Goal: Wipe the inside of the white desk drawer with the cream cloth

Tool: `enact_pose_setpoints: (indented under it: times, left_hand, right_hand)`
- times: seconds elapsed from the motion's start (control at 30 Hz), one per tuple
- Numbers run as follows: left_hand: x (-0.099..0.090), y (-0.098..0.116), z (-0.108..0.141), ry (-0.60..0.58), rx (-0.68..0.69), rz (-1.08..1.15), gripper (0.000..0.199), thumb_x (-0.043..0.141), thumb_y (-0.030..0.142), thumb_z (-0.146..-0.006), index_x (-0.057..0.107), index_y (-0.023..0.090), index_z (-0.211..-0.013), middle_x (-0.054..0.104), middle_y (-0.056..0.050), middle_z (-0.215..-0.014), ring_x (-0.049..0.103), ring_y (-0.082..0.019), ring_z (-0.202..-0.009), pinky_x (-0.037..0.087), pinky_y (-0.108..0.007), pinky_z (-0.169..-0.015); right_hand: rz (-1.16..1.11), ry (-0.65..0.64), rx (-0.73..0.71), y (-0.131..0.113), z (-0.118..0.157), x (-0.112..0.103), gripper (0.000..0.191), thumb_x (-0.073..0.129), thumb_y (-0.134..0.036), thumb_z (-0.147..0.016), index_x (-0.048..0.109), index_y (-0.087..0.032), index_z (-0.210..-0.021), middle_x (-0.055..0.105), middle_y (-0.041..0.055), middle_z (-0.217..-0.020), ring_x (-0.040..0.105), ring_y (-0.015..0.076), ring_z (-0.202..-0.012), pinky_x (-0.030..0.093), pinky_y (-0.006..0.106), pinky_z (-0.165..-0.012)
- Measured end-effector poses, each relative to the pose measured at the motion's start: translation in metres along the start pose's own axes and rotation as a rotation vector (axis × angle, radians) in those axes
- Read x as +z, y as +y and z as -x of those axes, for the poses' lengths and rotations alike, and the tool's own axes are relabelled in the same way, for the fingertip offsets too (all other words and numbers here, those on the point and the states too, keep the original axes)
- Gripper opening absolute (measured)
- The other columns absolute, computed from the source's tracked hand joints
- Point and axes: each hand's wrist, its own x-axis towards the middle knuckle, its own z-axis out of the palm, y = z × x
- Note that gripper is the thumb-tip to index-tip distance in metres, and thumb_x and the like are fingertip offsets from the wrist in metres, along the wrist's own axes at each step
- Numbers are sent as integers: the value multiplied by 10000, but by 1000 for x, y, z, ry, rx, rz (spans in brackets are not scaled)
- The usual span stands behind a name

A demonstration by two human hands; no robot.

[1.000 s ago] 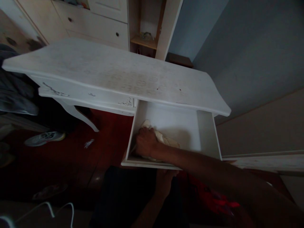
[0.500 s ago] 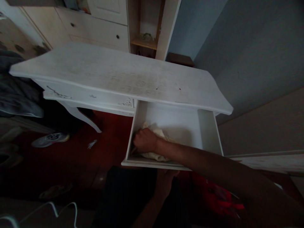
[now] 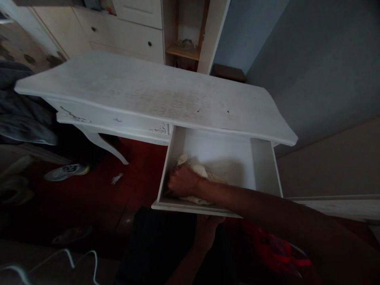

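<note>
A white drawer (image 3: 261, 168) stands pulled out from the right half of a white desk (image 3: 124, 85). Inside its front left corner, my right hand (image 3: 182, 181) is closed on a crumpled cream cloth (image 3: 202, 171), pressing it against the drawer floor. The forearm reaches across from the right and covers part of the cloth. Below the drawer front, my left hand (image 3: 206, 229) grips the lower edge from underneath; its fingertips are partly hidden by the panel.
A shut drawer (image 3: 118, 118) fills the desk's left half. On the red floor lie a grey shoe (image 3: 67, 172) and a small crumpled scrap (image 3: 116, 178). A red bag-like object (image 3: 276, 253) is at lower right. Dark clothing (image 3: 23, 107) hangs at left; a cabinet (image 3: 127, 39) stands behind.
My right hand has shifted slightly down within the drawer's left corner, rubbing along with the cloth. The left hand keeps its place under the drawer front. The view has tilted slightly.
</note>
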Motion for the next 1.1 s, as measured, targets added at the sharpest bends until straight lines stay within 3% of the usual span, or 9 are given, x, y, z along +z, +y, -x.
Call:
enact_pose_setpoints:
  times: [0.23,0.43,0.73,0.83,0.93,1.0,1.1]
  left_hand:
    - [-7,1,-4,-36,-44,-27,165,736,323,-554,666,174,-564,643,-25,-589,554,-166,-622,415,-269,-576]
    - [-8,-6,-8,-62,-69,-77,190,712,343,-583,669,158,-599,634,-20,-586,554,-154,-597,368,-256,-548]
    - [-9,-7,-9,-53,-90,-83,243,713,370,-546,700,155,-658,679,-41,-628,583,-163,-594,375,-250,-528]
    - [-10,-11,-10,-46,-59,-108,255,692,379,-581,714,148,-687,698,-54,-660,602,-172,-617,389,-254,-535]
    - [-12,-14,-12,-51,-36,-116,272,686,385,-606,720,141,-722,718,-69,-714,617,-179,-636,399,-257,-535]
    - [-12,-16,-15,-62,-43,-109,284,696,396,-603,719,141,-726,722,-70,-725,620,-177,-627,398,-255,-528]
    - [-13,-18,-17,-79,-49,-107,302,696,416,-598,723,138,-713,724,-74,-715,618,-173,-610,395,-250,-522]
  right_hand:
    - [-21,12,65,8,-1,0,270,511,-241,-909,758,-143,-860,734,149,-859,683,295,-832,496,382,-646]
    - [7,41,301,26,9,-4,318,563,-396,-902,723,-122,-906,706,168,-949,653,294,-896,488,371,-696]
    - [64,17,636,58,51,-5,260,521,-339,-934,640,-149,-1066,638,164,-1092,564,290,-1051,480,369,-824]
    - [52,3,830,75,73,-3,329,488,-359,-941,586,-141,-1166,572,193,-1253,519,305,-1135,492,373,-850]
    - [17,26,1046,90,97,2,497,470,-419,-932,501,-81,-1296,400,232,-1467,457,331,-1252,489,389,-908]
    - [-29,6,1132,97,111,7,587,444,-420,-934,442,-11,-1354,334,263,-1516,394,341,-1337,436,403,-1002]
    - [-105,-75,1152,103,128,18,717,443,-427,-920,345,95,-1402,278,319,-1530,253,363,-1438,280,430,-1132]
